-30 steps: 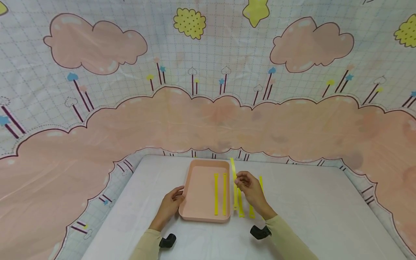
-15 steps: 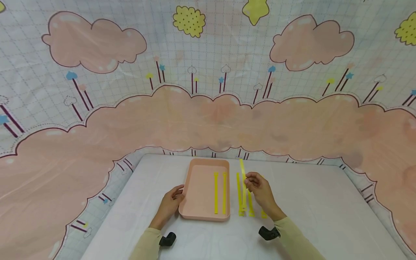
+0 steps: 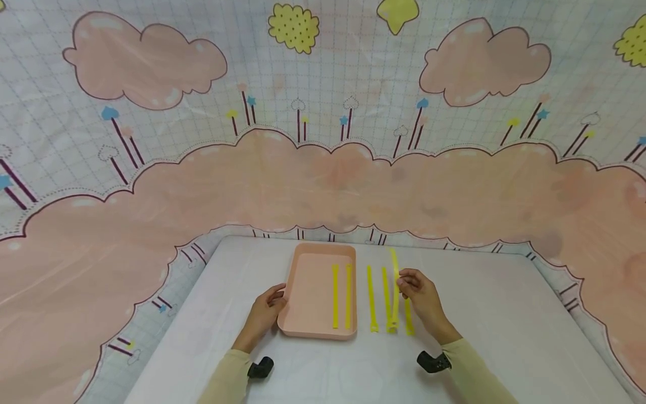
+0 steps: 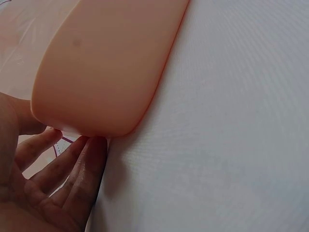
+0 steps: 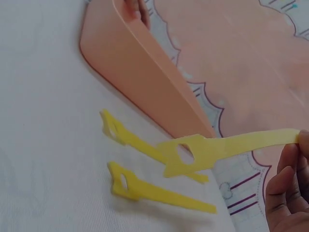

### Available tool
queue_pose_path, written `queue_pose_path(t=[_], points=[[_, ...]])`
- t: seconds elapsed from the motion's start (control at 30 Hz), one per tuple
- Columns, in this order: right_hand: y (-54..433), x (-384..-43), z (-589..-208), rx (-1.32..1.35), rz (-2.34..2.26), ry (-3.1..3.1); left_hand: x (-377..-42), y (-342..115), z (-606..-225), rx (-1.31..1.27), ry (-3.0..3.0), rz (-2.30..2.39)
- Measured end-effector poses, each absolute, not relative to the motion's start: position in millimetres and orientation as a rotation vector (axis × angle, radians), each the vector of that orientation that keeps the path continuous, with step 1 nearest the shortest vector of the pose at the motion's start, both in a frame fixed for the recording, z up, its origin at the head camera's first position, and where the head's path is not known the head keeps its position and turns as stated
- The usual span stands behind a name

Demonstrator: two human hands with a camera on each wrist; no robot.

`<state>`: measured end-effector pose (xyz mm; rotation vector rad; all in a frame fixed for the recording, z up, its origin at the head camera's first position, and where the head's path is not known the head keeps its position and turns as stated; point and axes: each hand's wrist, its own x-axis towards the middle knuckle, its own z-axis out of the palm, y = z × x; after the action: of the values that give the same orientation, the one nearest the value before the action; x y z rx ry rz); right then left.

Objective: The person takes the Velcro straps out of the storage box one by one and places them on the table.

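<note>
My right hand pinches a yellow cable tie strap partway along its length, held above the table. In the right wrist view the strap hangs out from the fingertips, its wide slotted end away from the hand. Below and beside it, separate yellow straps lie on the white table, one partly hidden by the right hand. My left hand holds the left edge of the shallow pink tray, fingers against its outer wall in the left wrist view. Two yellow straps lie lengthwise in the tray's right half.
White cloth covers the table, whose far edge meets a patterned curtain with clouds and stars. A black wrist device sits at each sleeve.
My right hand has moved to the right with the pinched strap, away from the tray and over the straps on the table. The left hand stays at the tray's edge.
</note>
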<state>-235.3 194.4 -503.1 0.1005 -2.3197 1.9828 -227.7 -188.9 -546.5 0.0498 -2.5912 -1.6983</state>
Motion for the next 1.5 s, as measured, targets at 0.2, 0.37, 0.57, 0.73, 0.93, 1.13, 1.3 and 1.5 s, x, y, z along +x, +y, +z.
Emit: queue_pose_path(t=[0.2, 0.37, 0.57, 0.73, 0.93, 1.13, 1.3, 1.5], points=[[206.6, -234.8, -501.4, 0.027, 1.999, -2.335, -229.3, -189.6, -545.2, 0.032, -2.587, -1.697], [217.0, -234.0, -502.9, -0.061, 1.985, -2.364, -228.7, -188.3, -544.2, 0.021, -2.585, -1.703], [231.7, -232.3, -501.7, -0.118, 1.948, -2.444, -228.6, -187.2, -544.3, 0.026, -2.585, -1.707], [242.7, -231.4, -498.6, -0.133, 1.92, -2.481, -229.8, -186.2, -545.3, 0.029, -2.588, -1.706], [254.4, -231.8, -500.8, -0.182, 1.889, -2.564, -229.1, -187.2, -545.8, 0.041, -2.588, -1.688], [264.7, -233.5, -506.4, -0.291, 1.894, -2.612, -229.7, -189.4, -548.8, 0.041, -2.597, -1.689], [270.8, -235.2, -510.2, -0.306, 1.895, -2.642, -228.9, -189.4, -549.7, -0.005, -2.581, -1.656], [274.3, -239.7, -516.0, -0.368, 1.815, -2.731, -229.3, -189.3, -547.9, 0.042, -2.593, -1.708]])
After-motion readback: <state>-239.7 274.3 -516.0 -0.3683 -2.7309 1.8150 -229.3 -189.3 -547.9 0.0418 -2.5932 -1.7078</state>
